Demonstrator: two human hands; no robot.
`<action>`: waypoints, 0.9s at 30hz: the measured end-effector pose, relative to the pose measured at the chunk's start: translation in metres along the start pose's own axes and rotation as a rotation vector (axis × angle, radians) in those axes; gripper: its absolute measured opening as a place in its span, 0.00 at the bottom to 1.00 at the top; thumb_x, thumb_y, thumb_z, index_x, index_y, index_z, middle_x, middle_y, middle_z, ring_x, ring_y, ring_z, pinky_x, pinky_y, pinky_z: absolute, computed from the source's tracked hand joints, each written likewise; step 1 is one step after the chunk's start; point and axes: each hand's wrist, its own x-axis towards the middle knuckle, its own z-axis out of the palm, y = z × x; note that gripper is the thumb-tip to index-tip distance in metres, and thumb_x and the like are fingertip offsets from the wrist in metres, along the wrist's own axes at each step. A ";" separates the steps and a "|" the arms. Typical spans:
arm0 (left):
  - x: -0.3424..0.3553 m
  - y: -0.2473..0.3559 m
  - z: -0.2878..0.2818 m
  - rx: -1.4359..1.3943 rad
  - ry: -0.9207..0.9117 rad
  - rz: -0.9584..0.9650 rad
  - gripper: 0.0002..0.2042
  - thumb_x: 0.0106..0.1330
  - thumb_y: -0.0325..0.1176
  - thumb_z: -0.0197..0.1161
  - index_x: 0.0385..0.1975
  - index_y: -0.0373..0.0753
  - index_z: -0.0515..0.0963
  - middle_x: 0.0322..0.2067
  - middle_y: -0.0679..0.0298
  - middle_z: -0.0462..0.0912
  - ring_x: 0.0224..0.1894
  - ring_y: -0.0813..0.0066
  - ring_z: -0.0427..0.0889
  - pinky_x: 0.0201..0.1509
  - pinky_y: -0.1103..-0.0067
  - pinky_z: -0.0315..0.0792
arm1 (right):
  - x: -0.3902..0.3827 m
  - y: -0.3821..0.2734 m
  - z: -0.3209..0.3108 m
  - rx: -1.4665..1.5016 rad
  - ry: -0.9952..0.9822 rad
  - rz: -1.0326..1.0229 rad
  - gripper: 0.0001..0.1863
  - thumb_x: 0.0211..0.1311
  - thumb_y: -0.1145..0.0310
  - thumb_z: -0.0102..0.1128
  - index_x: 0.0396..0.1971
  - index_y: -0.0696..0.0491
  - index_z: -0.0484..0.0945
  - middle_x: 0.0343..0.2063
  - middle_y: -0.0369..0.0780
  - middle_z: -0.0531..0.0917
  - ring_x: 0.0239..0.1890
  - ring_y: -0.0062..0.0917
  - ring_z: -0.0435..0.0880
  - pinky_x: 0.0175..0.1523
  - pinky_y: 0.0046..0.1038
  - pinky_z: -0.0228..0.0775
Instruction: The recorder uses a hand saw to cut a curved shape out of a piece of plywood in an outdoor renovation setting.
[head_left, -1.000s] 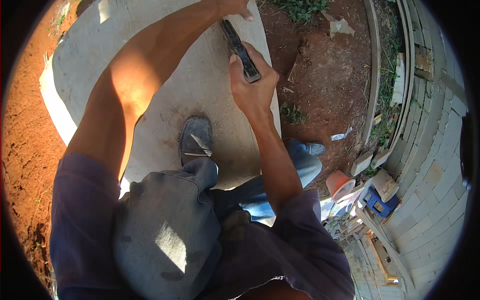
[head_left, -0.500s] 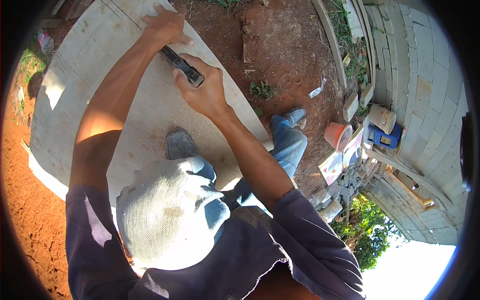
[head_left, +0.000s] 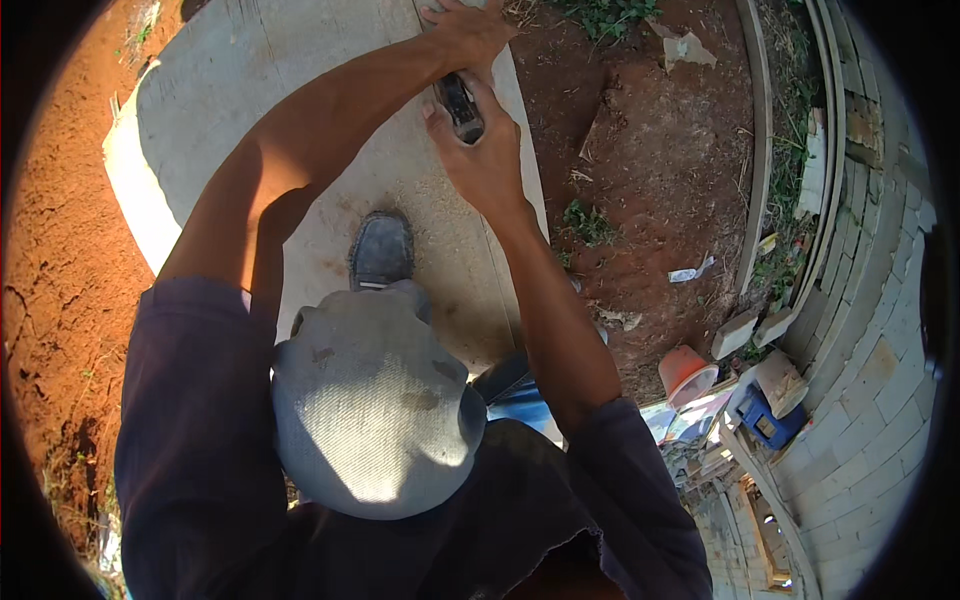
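Note:
Near the top of the head view, my right hand (head_left: pixel 478 150) is closed around a short black hand tool (head_left: pixel 460 108). Its far end is hidden by my left wrist, so I cannot make out its kind. The tool rests over a wide pale wooden board (head_left: pixel 330 150), close to the board's right edge. Just beyond it, my left hand (head_left: pixel 468 35) lies on the board with fingers apart, partly cut off by the top of the picture. Fine pale dust (head_left: pixel 425 205) is scattered on the board below the tool. A thin dark line runs lengthwise along the wood.
My grey shoe (head_left: pixel 382 250) stands on the board, below it my bent knee (head_left: pixel 370 400) in pale cloth. Red soil (head_left: pixel 680 170) lies to the right, with a weed (head_left: pixel 590 222), an orange bucket (head_left: pixel 685 375), a blue container (head_left: pixel 768 415) and a block wall (head_left: pixel 860 410).
The view has shifted, so the board and both hands appear farther right and higher. My right hand still grips the black tool, which now points more steeply up the picture and is closer to my left wrist.

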 end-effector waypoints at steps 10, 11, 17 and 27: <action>0.012 -0.013 0.023 -0.007 0.257 -0.028 0.55 0.38 0.51 0.81 0.71 0.54 0.59 0.75 0.52 0.34 0.66 0.12 0.47 0.59 0.28 0.58 | -0.003 -0.011 0.002 -0.123 -0.058 0.029 0.33 0.60 0.62 0.64 0.62 0.60 0.66 0.29 0.54 0.85 0.33 0.50 0.85 0.38 0.45 0.76; 0.010 0.001 0.020 -0.017 0.198 -0.029 0.55 0.38 0.51 0.81 0.71 0.54 0.59 0.75 0.52 0.35 0.66 0.15 0.48 0.59 0.28 0.57 | -0.004 -0.003 -0.002 -0.117 -0.044 0.055 0.33 0.59 0.63 0.65 0.62 0.59 0.67 0.29 0.54 0.84 0.33 0.50 0.85 0.38 0.45 0.75; 0.015 -0.002 0.019 -0.041 0.119 -0.014 0.54 0.38 0.50 0.82 0.71 0.52 0.60 0.75 0.54 0.33 0.65 0.12 0.48 0.61 0.28 0.54 | 0.006 -0.013 0.011 -0.088 0.063 0.062 0.23 0.55 0.68 0.65 0.51 0.60 0.75 0.28 0.53 0.85 0.33 0.50 0.85 0.39 0.43 0.75; 0.018 -0.002 0.012 -0.042 0.056 -0.035 0.46 0.45 0.48 0.80 0.68 0.54 0.65 0.75 0.58 0.31 0.60 0.00 0.37 0.53 0.19 0.54 | 0.021 -0.019 0.022 -0.187 0.133 0.101 0.13 0.61 0.70 0.63 0.41 0.63 0.80 0.26 0.45 0.84 0.28 0.22 0.83 0.35 0.27 0.73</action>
